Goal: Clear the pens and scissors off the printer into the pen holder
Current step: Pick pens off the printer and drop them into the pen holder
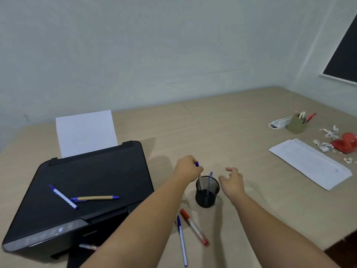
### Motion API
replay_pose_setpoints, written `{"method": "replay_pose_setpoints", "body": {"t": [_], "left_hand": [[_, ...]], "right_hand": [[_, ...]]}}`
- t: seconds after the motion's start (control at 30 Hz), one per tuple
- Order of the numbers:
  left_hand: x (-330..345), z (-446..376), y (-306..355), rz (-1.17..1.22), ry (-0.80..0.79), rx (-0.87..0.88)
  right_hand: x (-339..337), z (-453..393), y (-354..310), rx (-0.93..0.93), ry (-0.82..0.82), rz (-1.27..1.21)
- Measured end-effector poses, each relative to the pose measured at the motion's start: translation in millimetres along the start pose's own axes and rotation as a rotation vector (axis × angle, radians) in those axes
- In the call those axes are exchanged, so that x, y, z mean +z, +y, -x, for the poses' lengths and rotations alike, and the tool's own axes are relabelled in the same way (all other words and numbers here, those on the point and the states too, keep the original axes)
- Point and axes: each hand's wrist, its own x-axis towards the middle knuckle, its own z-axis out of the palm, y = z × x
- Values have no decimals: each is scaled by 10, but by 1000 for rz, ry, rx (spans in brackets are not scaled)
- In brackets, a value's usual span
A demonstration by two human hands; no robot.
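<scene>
A black mesh pen holder (pixel 206 198) stands on the desk, right of the black printer (pixel 92 182). My left hand (pixel 186 168) is shut on a blue-capped pen (pixel 199 177) whose lower end is inside the holder. Another blue pen (pixel 209 180) stands in the holder. My right hand (pixel 232 180) hovers just right of the holder, fingers apart, holding nothing. On the printer lid lie a blue-and-white striped pen (pixel 62 196) and a tan pen with blue ends (pixel 94 198). No scissors are visible.
A red marker (pixel 194 227) and a blue striped pen (pixel 182 240) lie on the desk in front of the holder. Another pen (pixel 89 246) rests at the printer's front tray. At the right are paper sheets (pixel 309 163), a green pen cup (pixel 296 123), crumpled scraps and a red object (pixel 345 144).
</scene>
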Motion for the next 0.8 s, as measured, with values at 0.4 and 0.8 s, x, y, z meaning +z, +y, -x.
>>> {"method": "replay_pose_setpoints", "body": {"t": [0.4,0.8], "left_hand": [[-1087,231,-488,-85,374,-75],[-2575,1120,-1876,-229,673,-441]], "right_hand": [[454,324,-983,-432,-158,-51],[1856,1636,-1895,-812,-890,557]]}}
